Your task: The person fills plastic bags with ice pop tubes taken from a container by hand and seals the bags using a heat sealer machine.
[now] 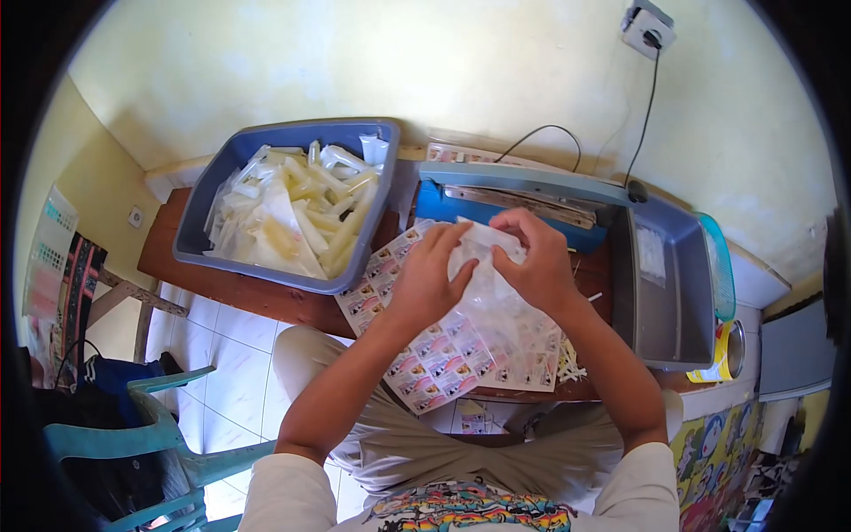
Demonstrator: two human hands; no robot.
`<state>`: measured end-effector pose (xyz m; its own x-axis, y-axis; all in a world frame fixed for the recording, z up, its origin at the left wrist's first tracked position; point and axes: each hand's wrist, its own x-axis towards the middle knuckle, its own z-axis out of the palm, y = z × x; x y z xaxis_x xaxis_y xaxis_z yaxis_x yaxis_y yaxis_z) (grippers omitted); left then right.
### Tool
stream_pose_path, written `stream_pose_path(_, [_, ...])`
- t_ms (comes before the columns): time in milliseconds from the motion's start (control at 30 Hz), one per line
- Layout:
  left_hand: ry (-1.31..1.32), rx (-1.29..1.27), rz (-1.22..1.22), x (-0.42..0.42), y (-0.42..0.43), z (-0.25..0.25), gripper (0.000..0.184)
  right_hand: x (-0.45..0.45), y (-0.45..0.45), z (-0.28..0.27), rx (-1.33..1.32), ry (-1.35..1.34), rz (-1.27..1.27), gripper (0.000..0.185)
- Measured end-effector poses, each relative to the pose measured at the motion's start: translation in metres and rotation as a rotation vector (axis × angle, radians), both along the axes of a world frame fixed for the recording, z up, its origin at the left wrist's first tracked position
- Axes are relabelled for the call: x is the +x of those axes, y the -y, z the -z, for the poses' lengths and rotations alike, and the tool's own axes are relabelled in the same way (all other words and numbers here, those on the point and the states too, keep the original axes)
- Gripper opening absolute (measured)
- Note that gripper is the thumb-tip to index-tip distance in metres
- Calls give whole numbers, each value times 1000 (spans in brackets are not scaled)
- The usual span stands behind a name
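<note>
A clear plastic bag (486, 238) is pinched at its upper edge between my two hands, and its thin body hangs below them. My left hand (433, 277) closes on the bag's left side, thumb toward the middle. On the right side, my right hand (535, 259) grips it with bent thumb and fingers. Beneath the bag lie sheets of printed labels (434, 359) with pink and white patterns. Just beyond my hands stands a blue bag sealer (510, 213) with a long grey arm (532, 180) across its top.
A grey-blue tub (191, 235) at left holds many plastic packets (292, 213), some with yellowish contents. At right, another grey tub (678, 324) contains a small clear packet (651, 253). A yellow can (722, 350) and a green chair (115, 443) are nearby. A cord runs to the wall socket (647, 31).
</note>
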<state>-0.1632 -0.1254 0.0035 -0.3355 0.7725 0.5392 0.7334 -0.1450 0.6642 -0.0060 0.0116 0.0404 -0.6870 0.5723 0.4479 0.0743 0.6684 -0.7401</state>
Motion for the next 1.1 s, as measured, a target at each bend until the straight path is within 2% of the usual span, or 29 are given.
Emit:
stream_pose_path(67, [47, -84, 113, 19, 1, 4, 56, 31, 0, 6, -6, 3, 10, 30])
stream_pose_path(133, [44, -111, 161, 32, 2, 17, 61, 60, 2, 10, 33, 179, 56, 30])
stream_pose_path(267, [-28, -219, 222, 50, 1, 43, 75, 90, 2, 31, -102, 157, 86, 29])
stream_pose_path(367, [-131, -290, 178, 54, -3, 55, 67, 101, 6, 43, -134, 173, 118, 27])
stream_pose_path(433, [-143, -336, 149, 53, -9, 61, 46, 104, 6, 54, -122, 136, 108, 27])
stream_pose_path(467, [-140, -340, 152, 54, -11, 64, 46, 107, 6, 57, -126, 138, 110, 27])
stream_pose_path(533, [-134, -271, 111, 54, -15, 68, 24, 111, 10, 59, -105, 150, 98, 27])
stream_pose_path(567, [-132, -276, 113, 54, -16, 70, 24, 113, 11, 63, -111, 152, 99, 27])
stream_pose_path(633, [-14, -254, 69, 54, -20, 69, 12, 117, 13, 71, -150, 86, 38, 27])
stream_pose_path(867, [79, -204, 63, 49, -27, 67, 11, 112, 11, 87, -21, 93, -15, 28])
stream_pose_path(1100, [127, -178, 98, 51, -20, 64, 17, 85, 23, 100, 103, 64, 100, 28])
